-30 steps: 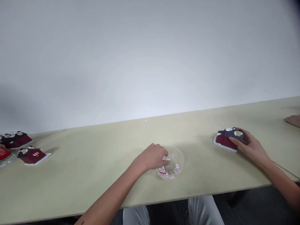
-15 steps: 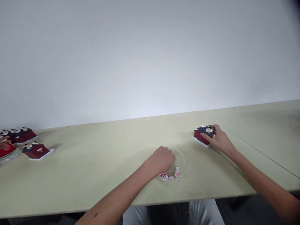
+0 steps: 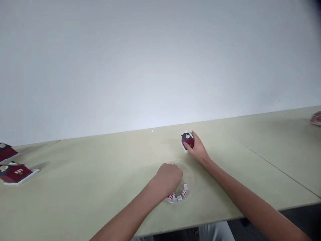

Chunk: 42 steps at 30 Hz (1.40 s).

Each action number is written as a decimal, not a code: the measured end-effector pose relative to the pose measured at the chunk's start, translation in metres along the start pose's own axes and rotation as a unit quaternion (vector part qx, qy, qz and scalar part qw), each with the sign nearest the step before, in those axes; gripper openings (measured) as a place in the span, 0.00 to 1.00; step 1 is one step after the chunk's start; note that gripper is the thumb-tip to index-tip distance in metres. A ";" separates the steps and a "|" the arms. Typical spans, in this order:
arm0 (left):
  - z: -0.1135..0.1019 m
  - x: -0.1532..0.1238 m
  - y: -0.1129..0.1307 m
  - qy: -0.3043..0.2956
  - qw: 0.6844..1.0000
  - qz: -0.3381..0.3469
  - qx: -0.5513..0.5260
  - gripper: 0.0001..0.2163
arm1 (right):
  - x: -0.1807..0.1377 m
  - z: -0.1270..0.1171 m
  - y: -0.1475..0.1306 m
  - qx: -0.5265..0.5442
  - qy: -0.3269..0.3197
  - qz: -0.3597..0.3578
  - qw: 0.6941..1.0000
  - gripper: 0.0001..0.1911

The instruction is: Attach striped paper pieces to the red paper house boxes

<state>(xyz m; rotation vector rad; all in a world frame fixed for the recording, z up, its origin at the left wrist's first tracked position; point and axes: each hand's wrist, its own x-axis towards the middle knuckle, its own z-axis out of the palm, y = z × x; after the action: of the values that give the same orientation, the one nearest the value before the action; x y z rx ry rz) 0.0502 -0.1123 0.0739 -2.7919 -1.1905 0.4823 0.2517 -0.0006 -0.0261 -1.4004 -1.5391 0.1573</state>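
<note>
My left hand [image 3: 168,178] reaches into a clear shallow dish [image 3: 190,177] at the table's near middle, its fingers curled down over small red-and-white pieces [image 3: 178,196]; what they pinch is hidden. Behind the dish, my right hand [image 3: 198,148] grips a small dark red paper house with a navy roof and white patches [image 3: 187,139], which rests on the table.
The pale green table [image 3: 100,167] runs along a plain white wall. Two more red paper houses [image 3: 15,173] lie at the far left edge. A reddish object [image 3: 316,118] sits at the far right. A seam crosses the table on the right.
My right hand has slid the paper house leftward, from the right side to just behind the dish. My left hand has stayed in the dish, curling tighter over the pieces.
</note>
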 end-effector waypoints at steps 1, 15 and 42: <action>-0.003 -0.002 -0.003 0.008 1.000 0.001 -0.012 0.10 | -0.003 -0.001 -0.001 -0.002 -0.006 -0.022 1.000 0.41; 0.048 0.063 -0.097 0.319 0.694 -0.005 -0.645 0.17 | 0.008 0.003 0.005 0.023 -0.073 -0.185 0.980 0.31; 0.066 0.077 -0.071 0.355 0.621 -0.079 -0.695 0.18 | -0.004 0.004 -0.015 -0.011 -0.096 -0.240 0.966 0.32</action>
<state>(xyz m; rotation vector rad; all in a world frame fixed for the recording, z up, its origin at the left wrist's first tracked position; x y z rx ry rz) 0.0304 -0.0120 0.0040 -2.8251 -1.8835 -2.2918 0.2380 -0.0066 -0.0202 -1.0127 -2.0019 -0.0222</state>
